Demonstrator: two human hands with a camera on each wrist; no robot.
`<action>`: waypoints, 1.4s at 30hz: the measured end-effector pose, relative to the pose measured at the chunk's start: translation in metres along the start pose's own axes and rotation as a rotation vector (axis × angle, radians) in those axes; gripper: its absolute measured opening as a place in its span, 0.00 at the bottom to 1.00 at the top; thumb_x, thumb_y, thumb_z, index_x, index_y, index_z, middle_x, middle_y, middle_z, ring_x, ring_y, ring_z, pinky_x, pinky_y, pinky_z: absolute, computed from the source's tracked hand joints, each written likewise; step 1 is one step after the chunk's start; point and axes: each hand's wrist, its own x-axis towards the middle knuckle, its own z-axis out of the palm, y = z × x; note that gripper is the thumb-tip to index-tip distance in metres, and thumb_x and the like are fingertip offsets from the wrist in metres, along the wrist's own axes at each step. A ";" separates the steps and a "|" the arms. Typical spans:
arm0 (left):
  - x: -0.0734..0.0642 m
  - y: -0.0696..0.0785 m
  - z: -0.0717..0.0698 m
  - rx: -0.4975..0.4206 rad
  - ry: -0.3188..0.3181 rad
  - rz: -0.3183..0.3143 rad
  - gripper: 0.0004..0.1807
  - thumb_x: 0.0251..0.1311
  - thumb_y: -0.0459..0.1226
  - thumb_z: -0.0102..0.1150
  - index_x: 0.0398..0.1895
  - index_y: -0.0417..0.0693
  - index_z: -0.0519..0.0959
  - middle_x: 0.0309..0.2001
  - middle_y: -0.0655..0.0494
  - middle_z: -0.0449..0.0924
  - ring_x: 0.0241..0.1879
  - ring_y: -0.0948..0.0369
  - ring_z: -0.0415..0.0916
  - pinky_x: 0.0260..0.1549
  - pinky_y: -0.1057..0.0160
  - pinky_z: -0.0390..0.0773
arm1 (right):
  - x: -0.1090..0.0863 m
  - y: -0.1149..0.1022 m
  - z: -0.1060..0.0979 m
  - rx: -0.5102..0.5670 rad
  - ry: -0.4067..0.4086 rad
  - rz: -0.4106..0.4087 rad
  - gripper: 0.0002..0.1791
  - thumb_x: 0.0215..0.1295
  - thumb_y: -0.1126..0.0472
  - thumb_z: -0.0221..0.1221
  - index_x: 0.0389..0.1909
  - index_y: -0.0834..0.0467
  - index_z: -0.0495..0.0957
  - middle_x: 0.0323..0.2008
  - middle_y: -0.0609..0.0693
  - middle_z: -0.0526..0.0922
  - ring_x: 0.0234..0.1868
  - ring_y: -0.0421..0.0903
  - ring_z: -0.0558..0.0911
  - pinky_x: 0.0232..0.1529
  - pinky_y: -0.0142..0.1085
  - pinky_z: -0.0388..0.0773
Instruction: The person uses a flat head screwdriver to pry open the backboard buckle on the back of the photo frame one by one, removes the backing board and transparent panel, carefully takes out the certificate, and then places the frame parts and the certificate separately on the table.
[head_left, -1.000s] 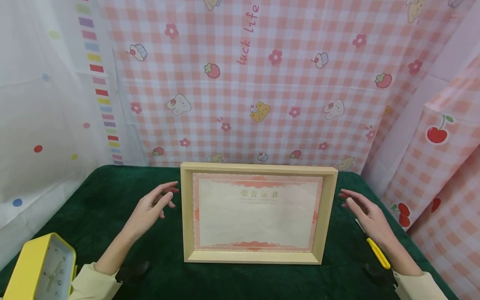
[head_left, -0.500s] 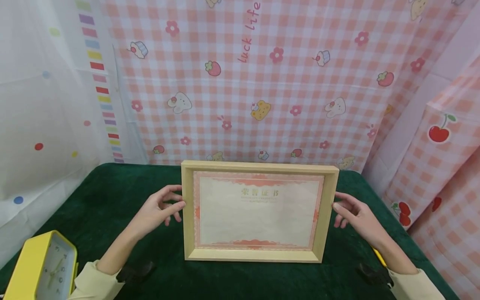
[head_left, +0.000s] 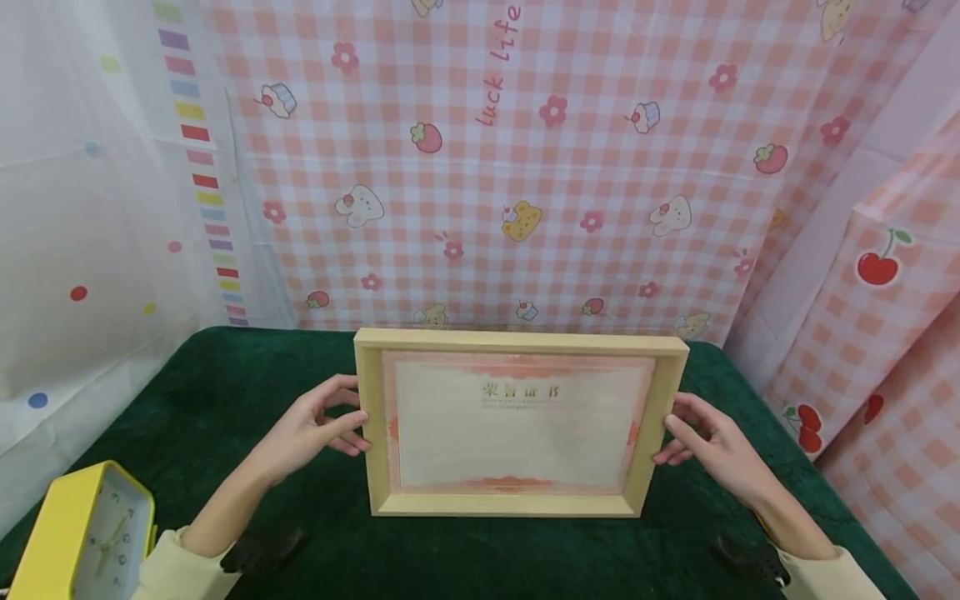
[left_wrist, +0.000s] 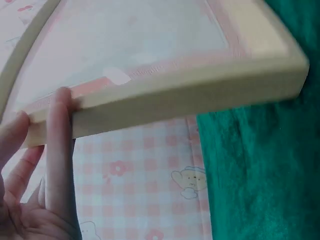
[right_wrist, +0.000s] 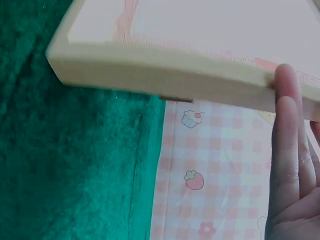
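Note:
A light wooden picture frame (head_left: 517, 505) with a pink-bordered certificate (head_left: 510, 442) in it stands in the middle, its top edge tipped towards me. My left hand (head_left: 306, 429) grips its left side, thumb on the front and fingers along the outer edge. On the opposite side my right hand (head_left: 712, 442) holds the frame the same way. In the left wrist view, fingers (left_wrist: 60, 150) lie across the frame's side bar. Fingers (right_wrist: 287, 145) touch the other bar in the right wrist view, where part of the hand is cut off.
A yellow alarm clock (head_left: 63, 533) stands at the front left. Dark green cloth (head_left: 450, 558) covers the table. A pink checked curtain (head_left: 465, 183) hangs close behind. A yellow tool is almost wholly hidden by the right forearm.
Both hands came inward from beside the picture frame and took hold of its sides. The frame's top has tipped towards me. The right forearm now covers the yellow-handled tool.

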 end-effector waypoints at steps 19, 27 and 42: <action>-0.013 -0.013 0.015 -0.089 -0.112 -0.138 0.13 0.62 0.38 0.49 0.40 0.34 0.69 0.53 0.35 0.62 0.38 0.49 0.75 0.33 0.54 0.76 | -0.008 0.009 0.007 0.272 -0.049 0.067 0.16 0.70 0.61 0.39 0.45 0.68 0.69 0.51 0.47 0.69 0.49 0.39 0.71 0.38 0.39 0.74; -0.024 -0.031 0.023 -0.080 -0.241 -0.253 0.37 0.55 0.36 0.57 0.64 0.43 0.49 0.60 0.35 0.51 0.40 0.51 0.75 0.38 0.53 0.73 | -0.014 0.027 0.011 0.267 -0.258 0.202 0.27 0.66 0.65 0.45 0.64 0.61 0.49 0.64 0.60 0.49 0.53 0.43 0.70 0.47 0.43 0.69; -0.022 -0.043 0.038 0.182 -0.186 -0.239 0.47 0.47 0.34 0.64 0.67 0.46 0.46 0.61 0.32 0.51 0.42 0.49 0.72 0.31 0.55 0.75 | -0.017 0.044 0.024 0.242 -0.363 0.317 0.37 0.64 0.64 0.49 0.67 0.59 0.39 0.66 0.62 0.39 0.58 0.61 0.60 0.50 0.48 0.66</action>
